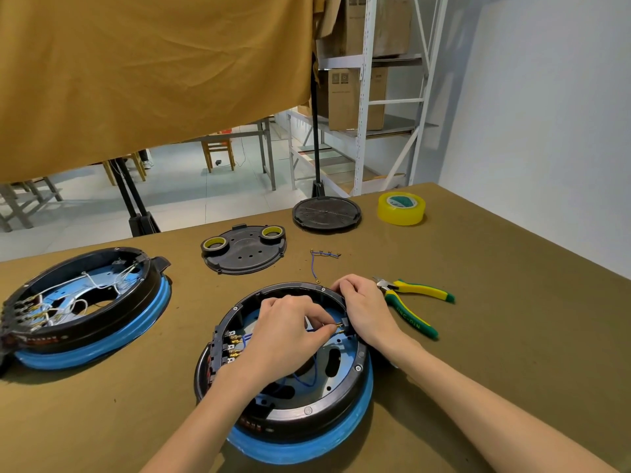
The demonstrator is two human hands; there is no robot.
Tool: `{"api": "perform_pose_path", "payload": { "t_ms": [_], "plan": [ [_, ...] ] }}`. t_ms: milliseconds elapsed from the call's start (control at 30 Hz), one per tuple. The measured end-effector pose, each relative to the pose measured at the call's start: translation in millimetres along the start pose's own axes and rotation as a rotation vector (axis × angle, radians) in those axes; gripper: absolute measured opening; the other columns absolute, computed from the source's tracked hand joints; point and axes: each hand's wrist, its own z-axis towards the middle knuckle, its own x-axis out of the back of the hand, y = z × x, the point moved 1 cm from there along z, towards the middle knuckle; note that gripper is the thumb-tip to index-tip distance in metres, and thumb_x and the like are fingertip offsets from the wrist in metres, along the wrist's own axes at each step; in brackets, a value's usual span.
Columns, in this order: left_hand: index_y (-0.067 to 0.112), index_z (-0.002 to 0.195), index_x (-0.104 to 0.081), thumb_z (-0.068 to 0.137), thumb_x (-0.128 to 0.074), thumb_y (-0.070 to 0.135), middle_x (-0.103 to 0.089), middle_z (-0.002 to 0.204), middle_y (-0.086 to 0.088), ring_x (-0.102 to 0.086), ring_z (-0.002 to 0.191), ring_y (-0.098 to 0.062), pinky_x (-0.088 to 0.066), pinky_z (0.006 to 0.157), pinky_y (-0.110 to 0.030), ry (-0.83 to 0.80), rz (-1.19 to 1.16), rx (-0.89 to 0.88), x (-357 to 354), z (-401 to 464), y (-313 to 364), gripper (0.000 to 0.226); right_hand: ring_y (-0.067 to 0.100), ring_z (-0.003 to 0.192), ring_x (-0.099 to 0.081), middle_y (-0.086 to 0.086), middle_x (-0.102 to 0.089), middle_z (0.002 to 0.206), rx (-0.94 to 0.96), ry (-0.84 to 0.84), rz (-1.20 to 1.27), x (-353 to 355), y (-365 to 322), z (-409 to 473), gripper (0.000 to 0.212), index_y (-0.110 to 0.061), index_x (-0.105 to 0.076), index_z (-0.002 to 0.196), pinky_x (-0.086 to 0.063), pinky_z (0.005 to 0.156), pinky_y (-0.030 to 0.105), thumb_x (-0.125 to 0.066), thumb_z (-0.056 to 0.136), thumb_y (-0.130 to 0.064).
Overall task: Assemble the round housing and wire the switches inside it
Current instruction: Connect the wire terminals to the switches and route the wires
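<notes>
The round black housing with a blue band around its base (300, 414) is set on the near middle of the olive-brown surface (495, 302), open side up, with a row of brass-tipped switch terminals (235, 344) along its left inner wall and thin blue wires (307, 380) looped across its floor. At the right inner wall a small brass connector (336, 326) is pinched by the fingertips of the left hand (286, 332), while the rim there is gripped by the curled fingers of the right hand (365, 308), so the housing is steadied. The step in hand is judged to be the seating of that connector on the right-side switch; it is best pushed straight and level, with the rim kept braced and the wire left slack. The switch body itself is hidden under the right hand, and whether the connector is already seated cannot be told. Beyond the rim, a spare blue wire harness (319, 259) and yellow-and-green pliers (409, 302) are laid, then a flat black cover plate carrying two tape rolls (244, 254), a ribbed black disc (327, 213) and a roll of clear yellow tape (401, 208). At the left, a second open housing with white wires (88, 302) is partly cut off.
</notes>
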Motion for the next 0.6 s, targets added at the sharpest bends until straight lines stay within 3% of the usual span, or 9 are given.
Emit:
{"api": "perform_pose_path", "payload": {
  "t_ms": [167,367,500,600],
  "plan": [
    [0.039,0.088,-0.079,0.091,-0.073,0.042,-0.067,0.072,0.024,-0.057,0.084,0.003,-0.041,0.1,-0.04,-0.007,-0.003,0.009,0,1,4,0.007,0.016,0.088,-0.065,-0.001,-0.069,0.09,-0.005,-0.001,-0.015,-1,2,1,0.035,-0.016,-0.072,0.091,-0.053,0.079,0.035,-0.04,0.107,-0.019],
    [0.035,0.077,-0.078,0.085,-0.08,0.034,-0.068,0.065,0.026,-0.062,0.072,0.006,-0.054,0.094,-0.046,-0.014,-0.093,0.085,-1,2,8,0.008,0.014,0.09,-0.064,-0.002,-0.068,0.093,0.003,-0.007,-0.063,-2,3,2,0.035,-0.017,-0.069,0.098,-0.052,0.08,0.032,-0.036,0.109,-0.019],
    [0.033,0.077,-0.079,0.085,-0.082,0.029,-0.07,0.066,0.021,-0.064,0.067,0.003,-0.055,0.094,-0.044,-0.074,-0.113,0.104,0,8,8,0.009,0.016,0.097,-0.06,0.0,-0.064,0.101,-0.004,-0.034,-0.11,-6,3,3,0.033,-0.015,-0.064,0.105,-0.05,0.088,0.035,-0.032,0.11,-0.019],
    [0.03,0.084,-0.082,0.086,-0.081,0.028,-0.073,0.068,0.015,-0.062,0.064,0.002,-0.056,0.084,-0.036,-0.132,-0.143,0.103,1,12,7,0.003,0.014,0.099,-0.059,-0.001,-0.062,0.104,-0.005,-0.055,-0.124,-7,1,3,0.031,-0.017,-0.062,0.108,-0.051,0.09,0.036,-0.031,0.111,-0.021]
  ]
}}
